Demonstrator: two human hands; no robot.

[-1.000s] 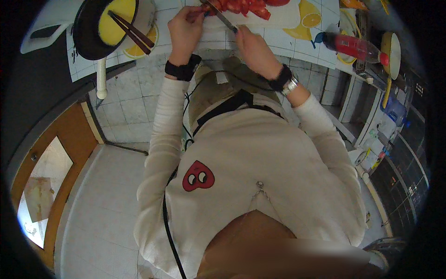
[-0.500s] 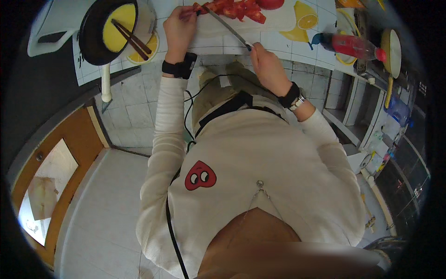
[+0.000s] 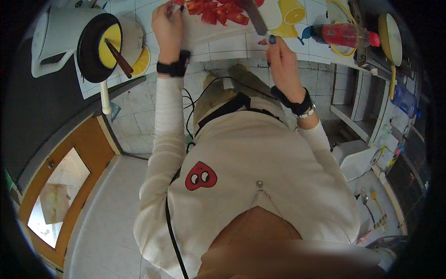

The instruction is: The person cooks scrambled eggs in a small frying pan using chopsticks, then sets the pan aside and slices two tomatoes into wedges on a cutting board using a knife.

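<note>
At the upper edge, my left hand (image 3: 168, 29) is closed, fingertips pinching a small red piece of tomato (image 3: 178, 2) partly cut off by the picture's edge. My right hand (image 3: 284, 64) grips a kitchen knife (image 3: 256, 19), its handle mostly hidden in my fingers. The blade's broad side shows, slanting up and left beside the tomato chunks. Several cut tomato chunks (image 3: 218, 13) lie in a loose heap between my hands, on a pale cutting board (image 3: 197, 33).
Left of the board stands a dark pan (image 3: 88, 63) holding yellow liquid, with brown chopsticks (image 3: 120, 60) resting in it. A white jug-like container (image 3: 49, 42) is beyond it. To the right are a bottle of red liquid (image 3: 344, 35) and a small light-coloured pan (image 3: 392, 39).
The knife has moved right, away from my left hand, and its blade has turned to show more of its side. My left hand has shifted slightly left.
</note>
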